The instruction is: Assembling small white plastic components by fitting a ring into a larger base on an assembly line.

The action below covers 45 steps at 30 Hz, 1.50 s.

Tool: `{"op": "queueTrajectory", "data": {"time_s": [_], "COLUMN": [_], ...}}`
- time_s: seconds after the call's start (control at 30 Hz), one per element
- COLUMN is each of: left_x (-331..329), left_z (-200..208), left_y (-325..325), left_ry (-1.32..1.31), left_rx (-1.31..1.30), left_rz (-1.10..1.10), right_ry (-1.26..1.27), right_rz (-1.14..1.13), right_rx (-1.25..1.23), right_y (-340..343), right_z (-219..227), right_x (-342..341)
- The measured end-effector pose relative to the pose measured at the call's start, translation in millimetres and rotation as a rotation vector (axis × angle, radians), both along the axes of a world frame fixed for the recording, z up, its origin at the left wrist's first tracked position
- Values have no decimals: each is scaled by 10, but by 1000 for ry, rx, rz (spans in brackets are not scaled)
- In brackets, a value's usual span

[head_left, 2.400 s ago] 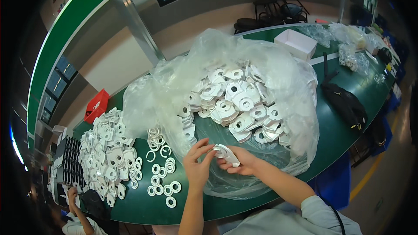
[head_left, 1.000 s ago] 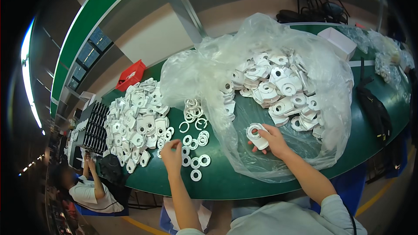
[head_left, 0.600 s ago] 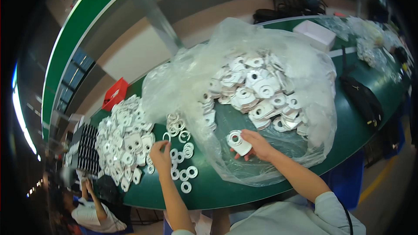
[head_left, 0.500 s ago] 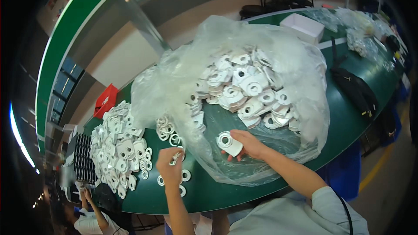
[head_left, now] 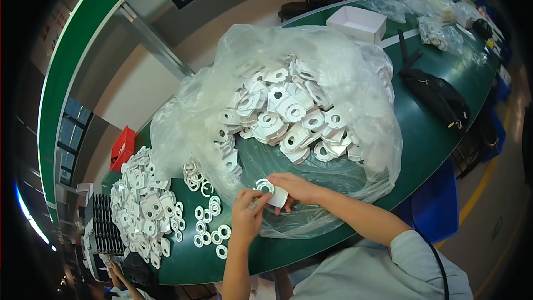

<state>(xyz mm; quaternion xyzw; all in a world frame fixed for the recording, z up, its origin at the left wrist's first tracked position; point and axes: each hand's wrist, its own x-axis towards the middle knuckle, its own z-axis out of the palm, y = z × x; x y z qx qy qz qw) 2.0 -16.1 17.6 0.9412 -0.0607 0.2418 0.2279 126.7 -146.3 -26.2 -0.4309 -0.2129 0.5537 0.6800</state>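
White foam piece (head_left: 273,191) with a round hole sat pinched in the right hand (head_left: 294,186), just above the near fold of the clear plastic bag (head_left: 311,133) on the green bench (head_left: 422,133). Left hand (head_left: 247,214) lay directly left of it, fingertips (head_left: 260,200) picking at its ring. Loose white rings (head_left: 208,228) lay farther left, on the left hand's side.

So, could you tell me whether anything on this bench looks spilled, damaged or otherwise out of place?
Nothing looks damaged or spilled. Both hands, left hand and right hand, meet on one white ring piece over the open clear plastic bag. Loose white rings and a heap of white pieces lie on the green table.
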Motion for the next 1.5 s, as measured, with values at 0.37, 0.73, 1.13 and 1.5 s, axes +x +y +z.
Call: {"op": "queueTrajectory", "data": {"time_s": [0.37, 0.73, 1.13, 1.5], "left_x": [-38, 11, 181, 99], "left_z": [-48, -102, -180, -232], "left_y": [-4, -99, 73, 66], "left_ry": [67, 1, -96, 2], "left_rx": [94, 192, -967, -1224], "left_rz": [-4, 43, 282, 178], "right_ry": [-31, -105, -25, -215], "right_rz": [-5, -95, -171, -195], "right_rx": [45, 108, 88, 87], "right_y": [29, 19, 57, 52], "right_z": [-60, -139, -25, -70], "right_x": [-16, -60, -68, -113]}}
